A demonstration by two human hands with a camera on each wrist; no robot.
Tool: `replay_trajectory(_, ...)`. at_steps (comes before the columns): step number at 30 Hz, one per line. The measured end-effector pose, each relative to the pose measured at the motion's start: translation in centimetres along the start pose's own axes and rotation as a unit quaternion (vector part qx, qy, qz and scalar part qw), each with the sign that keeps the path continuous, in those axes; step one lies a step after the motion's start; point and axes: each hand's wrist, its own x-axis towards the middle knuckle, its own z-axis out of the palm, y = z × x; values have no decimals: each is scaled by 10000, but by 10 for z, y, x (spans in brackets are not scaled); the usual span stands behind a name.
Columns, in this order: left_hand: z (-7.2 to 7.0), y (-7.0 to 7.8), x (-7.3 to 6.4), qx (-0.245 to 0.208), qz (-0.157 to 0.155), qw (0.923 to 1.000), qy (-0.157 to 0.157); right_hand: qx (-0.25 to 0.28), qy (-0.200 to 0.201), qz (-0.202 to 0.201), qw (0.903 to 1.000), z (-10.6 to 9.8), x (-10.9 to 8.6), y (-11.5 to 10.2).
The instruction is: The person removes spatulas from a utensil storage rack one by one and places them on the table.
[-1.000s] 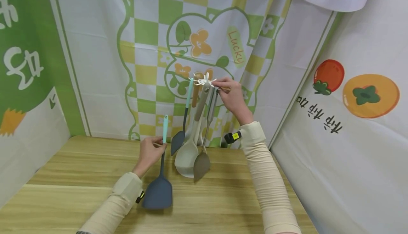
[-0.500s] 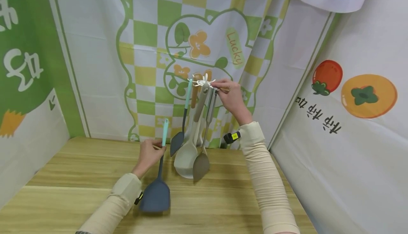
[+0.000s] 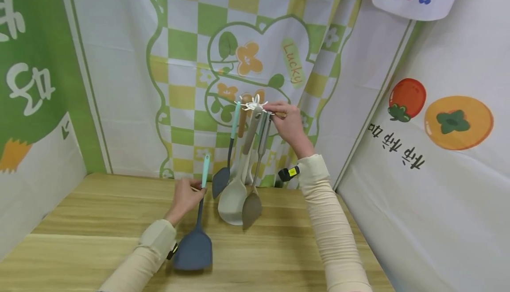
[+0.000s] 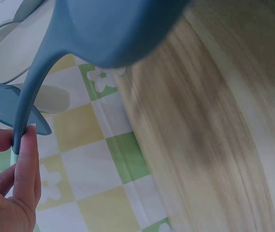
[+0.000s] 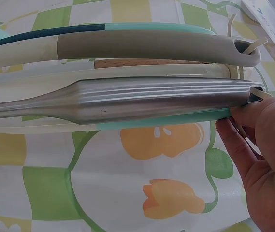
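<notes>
My left hand (image 3: pixel 186 199) pinches a spatula (image 3: pixel 193 250) at the lower end of its mint handle. Its broad dark blue-grey blade hangs downward above the table, and in the left wrist view the fingertips (image 4: pixel 29 140) meet at the neck. My right hand (image 3: pixel 288 119) holds the white utensil rack (image 3: pixel 255 104) by its right side, though the fingers partly hide the grip. From its hooks hang a smaller mint-handled spatula (image 3: pixel 221 181), a pale ladle (image 3: pixel 232 203) with a grey-brown handle, and a utensil with a ribbed metal handle (image 5: pixel 166 99).
The wooden table (image 3: pixel 295 247) runs back to a checkered curtain (image 3: pixel 183 44) close behind the rack. A wooden handle (image 3: pixel 242 124) shows among the hanging utensils. White printed panels (image 3: pixel 434 186) stand at the right, a green one (image 3: pixel 48 53) at the left.
The left hand has lowered the spatula slightly toward the front of the table. My right hand stays at the rack. The whole head view has shifted down a little.
</notes>
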Motion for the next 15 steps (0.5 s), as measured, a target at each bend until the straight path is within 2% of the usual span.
replay_trajectory(15,4,-10,-8,289,207,9994,46,12,66,58,10000,1,-1,1)
